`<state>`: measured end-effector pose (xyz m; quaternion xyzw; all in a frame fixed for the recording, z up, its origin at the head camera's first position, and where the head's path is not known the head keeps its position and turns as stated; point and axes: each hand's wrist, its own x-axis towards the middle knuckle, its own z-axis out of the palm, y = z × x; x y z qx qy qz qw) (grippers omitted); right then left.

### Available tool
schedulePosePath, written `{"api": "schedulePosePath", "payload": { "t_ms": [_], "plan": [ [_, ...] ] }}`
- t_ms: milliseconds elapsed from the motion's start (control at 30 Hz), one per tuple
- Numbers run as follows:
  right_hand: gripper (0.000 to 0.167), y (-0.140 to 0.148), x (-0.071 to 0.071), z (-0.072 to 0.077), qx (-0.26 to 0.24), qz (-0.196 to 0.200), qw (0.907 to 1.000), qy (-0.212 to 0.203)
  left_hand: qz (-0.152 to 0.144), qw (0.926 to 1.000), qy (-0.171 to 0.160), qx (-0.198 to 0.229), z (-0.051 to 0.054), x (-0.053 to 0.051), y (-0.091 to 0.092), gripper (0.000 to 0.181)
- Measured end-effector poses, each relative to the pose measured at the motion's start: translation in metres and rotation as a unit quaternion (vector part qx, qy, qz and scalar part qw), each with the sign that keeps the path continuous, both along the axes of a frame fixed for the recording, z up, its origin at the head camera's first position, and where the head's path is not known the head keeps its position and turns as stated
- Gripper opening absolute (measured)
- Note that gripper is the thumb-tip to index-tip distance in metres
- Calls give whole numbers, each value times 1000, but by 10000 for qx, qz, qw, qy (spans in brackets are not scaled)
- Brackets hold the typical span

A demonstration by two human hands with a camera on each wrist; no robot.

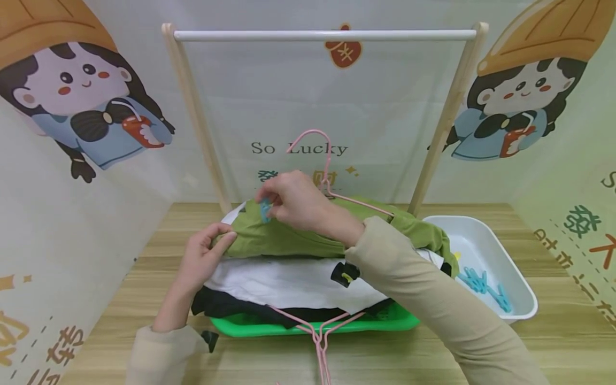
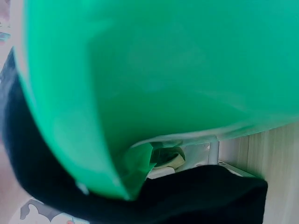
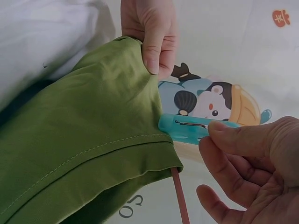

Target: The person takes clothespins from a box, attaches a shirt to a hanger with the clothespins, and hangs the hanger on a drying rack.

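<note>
An olive green garment (image 1: pixel 289 238) lies over a pink hanger (image 1: pixel 329 160), whose hook stands up behind it. At the garment's left end my left hand (image 1: pixel 204 254) pinches the edge of the cloth. My right hand (image 1: pixel 298 200) holds a blue clothespin (image 1: pixel 265 209) between thumb and fingers. In the right wrist view the clothespin (image 3: pixel 187 128) meets the edge of the green cloth (image 3: pixel 93 121), close to where the hanger (image 3: pixel 180 196) comes out; my left hand (image 3: pixel 152 37) pinches the cloth's corner. The left wrist view shows mostly a green basket (image 2: pixel 187 70) and dark cloth.
White cloth (image 1: pixel 289 280) and black cloth (image 1: pixel 231 303) lie in a green basket (image 1: pixel 269 329), with pink hanger hooks (image 1: pixel 320 342) over its front. A white tray (image 1: pixel 524 283) with several blue clothespins (image 1: pixel 476 280) stands right. Behind rises a rack with a white bar (image 1: pixel 327 36).
</note>
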<state>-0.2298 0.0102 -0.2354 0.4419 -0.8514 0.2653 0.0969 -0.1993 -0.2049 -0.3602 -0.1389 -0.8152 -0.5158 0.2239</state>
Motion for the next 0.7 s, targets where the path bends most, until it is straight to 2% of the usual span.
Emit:
{"api": "schedulePosePath", "payload": {
  "t_ms": [700],
  "plan": [
    [27, -10, -3, -6, 621, -70, 9977, -271, -171, 9997, 81, 177, -1, 2, 0, 6]
  ]
}}
